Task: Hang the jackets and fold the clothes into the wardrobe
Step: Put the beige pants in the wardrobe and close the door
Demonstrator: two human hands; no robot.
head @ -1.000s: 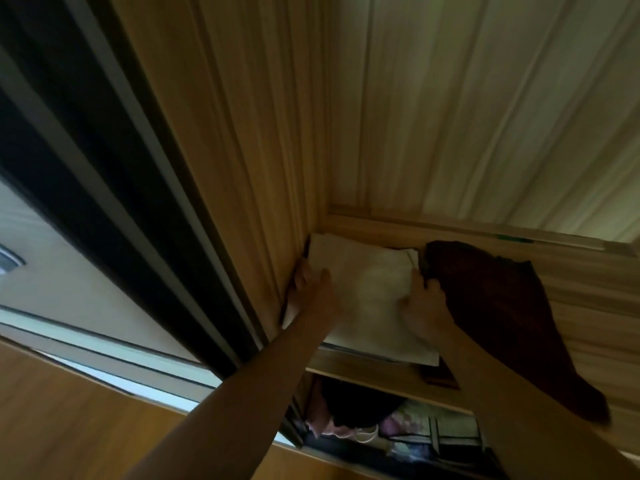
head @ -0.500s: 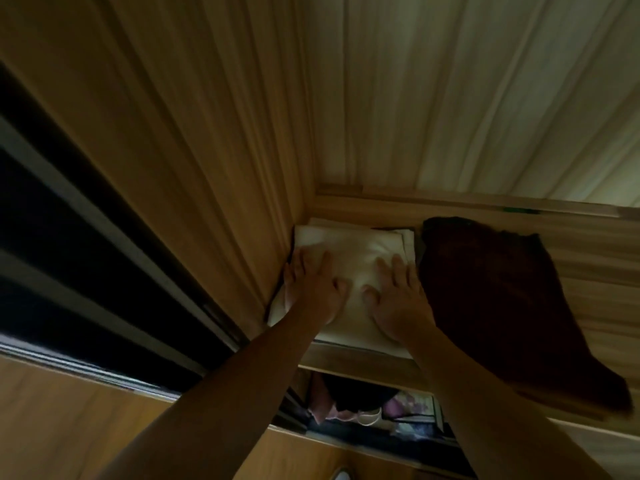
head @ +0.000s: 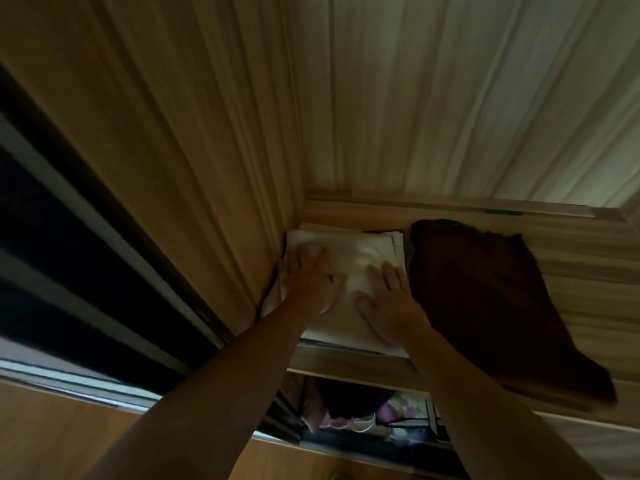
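A folded cream-white garment (head: 349, 254) lies in the left back corner of a wooden wardrobe shelf (head: 346, 367). My left hand (head: 306, 278) rests flat on its left part, fingers straight and spread. On its right part my right hand (head: 388, 299) presses down flat, fingers straight. A dark red-brown garment (head: 491, 299) lies beside it on the right, reaching past the shelf's front edge. A darker layer peeks out under the white garment.
The wardrobe's wooden side wall (head: 207, 168) stands tight against the white garment on the left, the back wall (head: 467, 98) behind. Below the shelf, dark and pink clothes (head: 349, 407) fill a lower compartment. A dark sliding-door frame (head: 69, 271) runs at far left.
A second ago both hands gripped the white garment's edges; now they lie flat on top of it. The garment sits further into the corner. The view has tilted slightly.
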